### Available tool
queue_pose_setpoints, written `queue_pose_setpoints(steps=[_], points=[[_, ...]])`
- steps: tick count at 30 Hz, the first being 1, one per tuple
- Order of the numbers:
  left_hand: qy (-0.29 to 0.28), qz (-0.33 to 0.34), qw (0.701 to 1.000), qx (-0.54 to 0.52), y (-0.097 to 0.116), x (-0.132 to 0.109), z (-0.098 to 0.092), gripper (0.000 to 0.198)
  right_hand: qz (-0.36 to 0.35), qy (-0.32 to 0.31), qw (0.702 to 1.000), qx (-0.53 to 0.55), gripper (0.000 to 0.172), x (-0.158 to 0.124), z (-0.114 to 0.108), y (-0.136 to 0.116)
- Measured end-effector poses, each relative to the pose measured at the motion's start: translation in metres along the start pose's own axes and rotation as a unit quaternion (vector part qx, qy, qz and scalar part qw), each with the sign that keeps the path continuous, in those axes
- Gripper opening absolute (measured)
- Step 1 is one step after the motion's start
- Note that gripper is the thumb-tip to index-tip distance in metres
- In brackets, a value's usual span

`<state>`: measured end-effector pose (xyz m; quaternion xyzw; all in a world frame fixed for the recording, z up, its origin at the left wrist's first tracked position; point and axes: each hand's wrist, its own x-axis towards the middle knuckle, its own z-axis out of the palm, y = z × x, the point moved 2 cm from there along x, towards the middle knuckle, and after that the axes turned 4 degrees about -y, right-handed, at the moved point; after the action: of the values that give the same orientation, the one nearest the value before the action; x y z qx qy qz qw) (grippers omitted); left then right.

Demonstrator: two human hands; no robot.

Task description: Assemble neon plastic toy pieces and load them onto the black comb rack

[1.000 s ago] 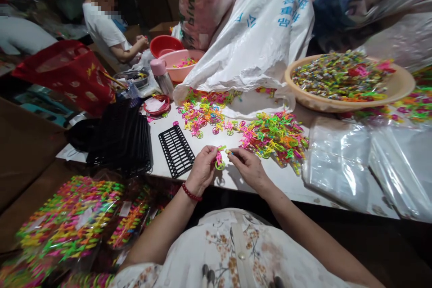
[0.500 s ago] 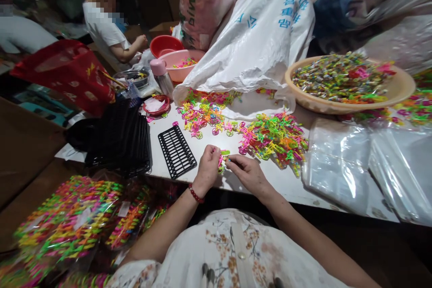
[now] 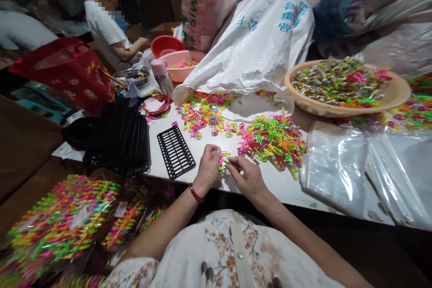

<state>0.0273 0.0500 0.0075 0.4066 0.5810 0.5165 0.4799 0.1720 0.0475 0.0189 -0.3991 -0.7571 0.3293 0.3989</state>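
My left hand (image 3: 209,167), with a red bead bracelet at the wrist, pinches a small pink and green plastic toy bicycle (image 3: 221,162) over the table edge. Close on its right, my right hand (image 3: 249,177) has thumb and fingers closed on a thin multicoloured tube (image 3: 227,160), whose tip meets the toy. Fingers partly cover both pieces. A heap of bright toy bicycles (image 3: 275,141) lies beyond my right hand, some with tubes on them. Left of my hands rests a black slotted plastic rack (image 3: 176,152).
A white sack (image 3: 249,49) spills more toys onto the table. A beige basin (image 3: 398,96) of tubes stands back right, behind clear plastic bags (image 3: 334,166). Stacked black racks (image 3: 118,139) stand left, above bagged toys (image 3: 67,216). A co-worker (image 3: 108,27) is at the back left.
My right-hand fingers have curled in further around the tube, and its end now shows below them. The toy stays almost in place in my left hand. The view has shifted slightly.
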Motion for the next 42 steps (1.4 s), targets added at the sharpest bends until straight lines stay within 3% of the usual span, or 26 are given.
queue_pose_setpoints(steps=[7,12,15,18,20,24,27,30,34,38,42], points=[[-0.016,-0.024,1.000,-0.006,0.001,0.003,0.000,0.019,0.001,-0.012,0.998,0.066,0.013,0.000,-0.001,0.000],[-0.048,-0.087,0.992,-0.075,-0.005,0.005,0.007,0.022,-0.067,-0.015,0.998,0.009,0.011,-0.005,0.005,-0.005],[-0.060,-0.084,0.992,-0.067,-0.015,0.006,0.011,0.020,-0.090,-0.030,0.995,-0.031,0.013,-0.011,0.008,-0.004],[-0.070,-0.028,0.996,0.056,-0.021,0.013,0.012,0.013,-0.084,-0.041,0.994,-0.049,0.013,-0.014,0.004,0.007],[-0.059,0.037,0.983,0.172,-0.019,0.025,0.011,0.014,-0.080,-0.030,0.993,-0.079,0.015,-0.012,-0.003,0.016],[0.018,0.099,0.957,0.273,-0.002,0.065,0.007,0.008,-0.094,0.006,0.971,-0.222,0.015,-0.005,-0.015,0.023],[0.071,0.106,0.935,0.332,0.008,0.096,0.007,0.024,-0.100,-0.009,0.955,-0.280,0.013,0.001,-0.014,0.019],[0.074,0.076,0.950,0.294,0.008,0.115,0.007,0.028,-0.114,-0.054,0.947,-0.296,0.010,0.008,-0.008,0.014],[0.088,0.043,0.970,0.222,-0.002,0.118,-0.002,0.027,-0.108,-0.094,0.936,-0.322,0.008,0.024,-0.007,0.014],[0.090,-0.004,0.990,0.111,-0.009,0.103,-0.015,0.020,-0.099,-0.111,0.927,-0.344,0.012,0.042,-0.011,0.019],[0.029,-0.034,0.999,-0.027,-0.009,0.077,-0.020,0.016,-0.100,-0.142,0.921,-0.349,0.014,0.048,-0.007,0.021]])
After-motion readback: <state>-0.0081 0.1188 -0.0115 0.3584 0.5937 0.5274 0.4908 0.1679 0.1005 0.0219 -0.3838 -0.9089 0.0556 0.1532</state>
